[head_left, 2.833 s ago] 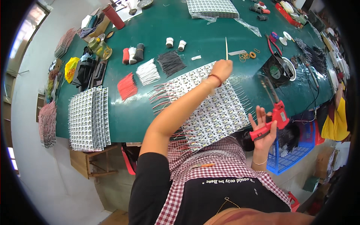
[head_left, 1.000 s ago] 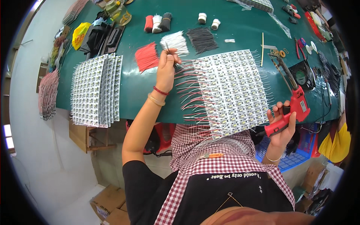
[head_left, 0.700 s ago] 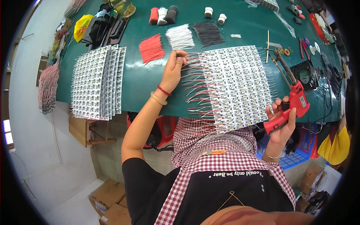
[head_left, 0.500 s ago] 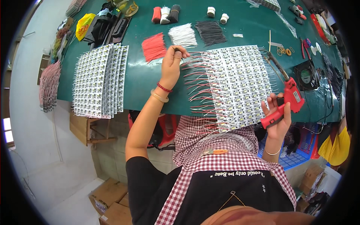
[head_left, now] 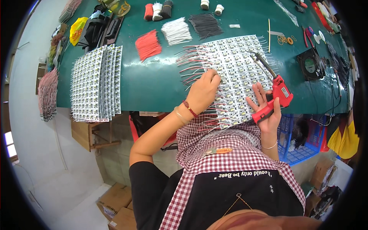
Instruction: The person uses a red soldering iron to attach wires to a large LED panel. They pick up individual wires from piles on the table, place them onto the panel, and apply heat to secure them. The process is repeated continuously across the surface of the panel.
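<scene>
Loosely cradling a red plastic soldering gun [head_left: 283, 94], the right grip [head_left: 270, 121] could let the tip [head_left: 258, 56] dip and scorch the white rectangular circuit-board panel [head_left: 238, 78] on the green desk [head_left: 149, 82]; what the left grip [head_left: 204, 89] holds is hidden.

On the green worktop [head_left: 147, 84], a yellow bag [head_left: 78, 30] is set at the left, near a glass jar [head_left: 119, 7]. At the right, 1 black fan [head_left: 311, 65] and 1 white spool [head_left: 319, 37] are placed. Below, a blue crate [head_left: 283, 143] is seen; cardboard boxes [head_left: 114, 199] are gathered at lower left.
</scene>
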Motion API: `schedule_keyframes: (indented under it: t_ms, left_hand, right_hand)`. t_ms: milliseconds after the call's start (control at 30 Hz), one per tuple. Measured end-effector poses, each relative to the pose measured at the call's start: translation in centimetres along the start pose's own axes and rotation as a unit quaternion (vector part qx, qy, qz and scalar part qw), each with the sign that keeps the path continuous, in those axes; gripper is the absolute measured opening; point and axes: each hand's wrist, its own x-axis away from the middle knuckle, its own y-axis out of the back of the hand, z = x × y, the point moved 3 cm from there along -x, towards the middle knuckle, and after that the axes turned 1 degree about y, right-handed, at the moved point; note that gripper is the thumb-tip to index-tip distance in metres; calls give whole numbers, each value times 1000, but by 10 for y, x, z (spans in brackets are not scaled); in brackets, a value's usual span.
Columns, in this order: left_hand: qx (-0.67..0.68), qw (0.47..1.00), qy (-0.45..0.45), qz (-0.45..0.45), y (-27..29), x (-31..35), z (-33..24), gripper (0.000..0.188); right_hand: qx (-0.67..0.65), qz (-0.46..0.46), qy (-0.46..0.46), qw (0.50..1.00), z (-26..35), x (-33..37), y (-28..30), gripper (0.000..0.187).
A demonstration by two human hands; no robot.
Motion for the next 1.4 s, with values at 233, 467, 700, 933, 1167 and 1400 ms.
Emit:
schedule_keyframes:
  t_ms: [233, 467, 700, 933, 1167, 1400]
  left_hand:
    - [-22, 998, 4, -63, -5, 20, -12, 16]
    - [27, 994, 37, -101, 10, 37, -35, 16]
    - [321, 849, 140, -396, 89, -2, 61, 12]
    - [440, 803, 123, -382, 65, -11, 132, 17]
    - [472, 798, 117, -357, 66, -11, 130, 18]
    - [500, 797, 119, -319, 60, -9, 136, 20]
  right_hand:
    - [60, 12, -33, 998, 7, 1, -1, 37]
    - [73, 21, -65, 995, 18, 13, 6, 36]
    - [67, 19, -75, 995, 17, 11, 3, 34]
    - [60, 11, -71, 996, 14, 10, 4, 33]
    - [53, 6, -74, 996, 14, 11, 5, 33]
    - [58, 3, -72, 996, 14, 10, 6, 33]
